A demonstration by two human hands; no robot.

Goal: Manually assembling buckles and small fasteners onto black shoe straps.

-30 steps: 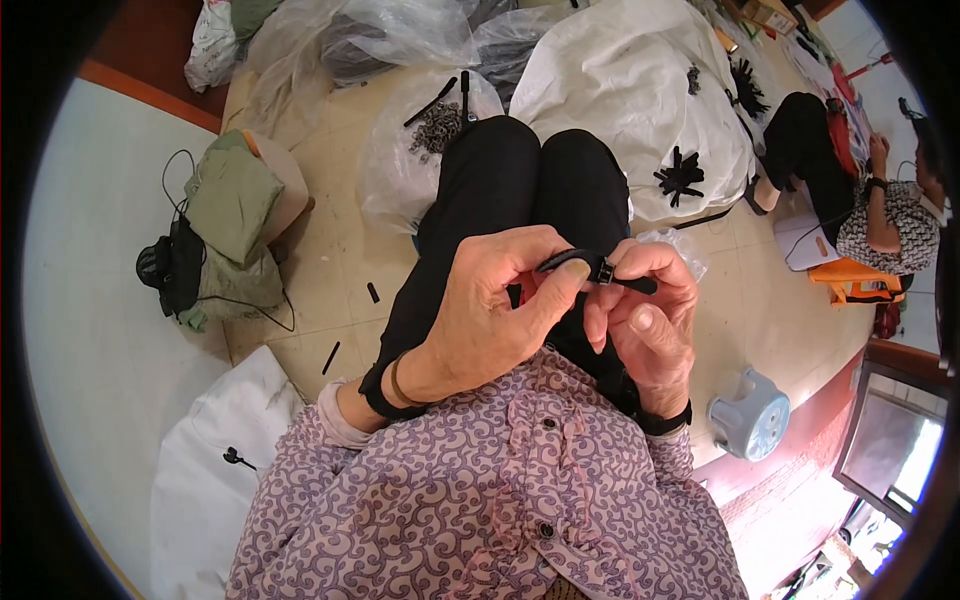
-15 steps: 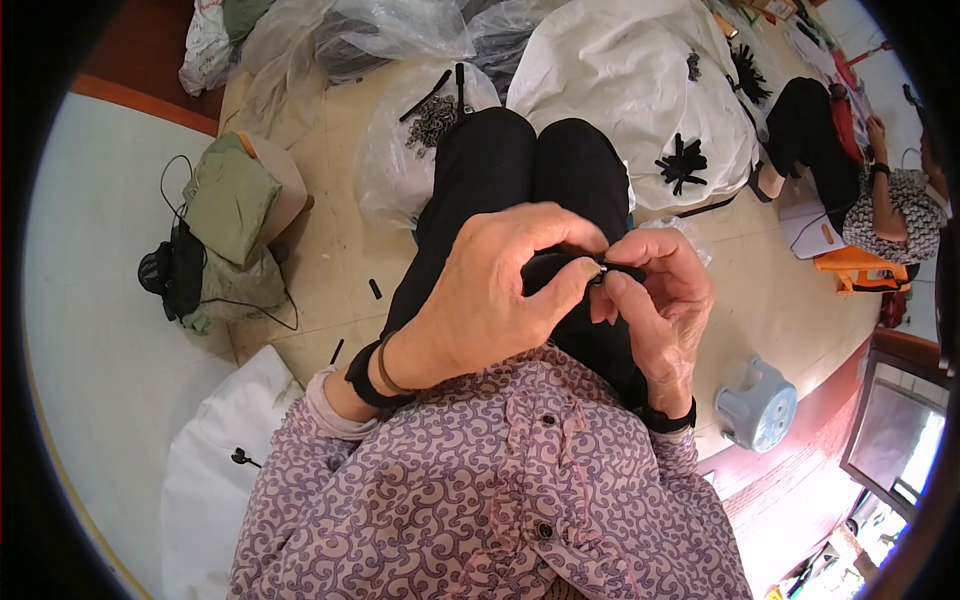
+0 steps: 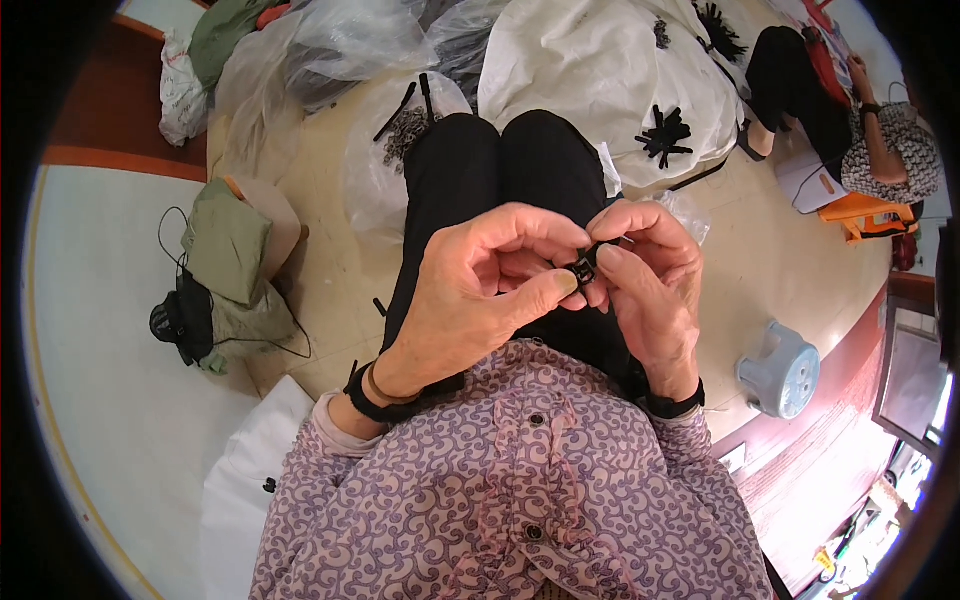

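Observation:
Over my lap, both hands meet at a small dark buckle (image 3: 583, 268) with a metallic glint. My left hand (image 3: 465, 285) pinches it from the left, between the thumb and curled fingers. On the other side, my right hand (image 3: 660, 270) grips a short black strap (image 3: 602, 247) at the buckle, thumb against forefinger. The fingers partly hide how strap and buckle join. Beyond my knees, a heap of small metal buckles (image 3: 405, 138) lies on a clear plastic bag (image 3: 365, 190), with black strips (image 3: 427, 98) beside it. A bundle of black straps (image 3: 664, 136) rests on a white sack (image 3: 560, 80).
A pale blue stool (image 3: 780, 370) stands at the right. Green cloth (image 3: 230, 240) and a black cap-like item (image 3: 180, 310) are at the left. White cloth (image 3: 240, 480) lies near my left elbow. Another person (image 3: 885, 150) sits at the far right.
My left fingers have opened out from a tighter curl, and the buckle now shows between my hands, turned and slightly lower left. The whole view has shifted a little.

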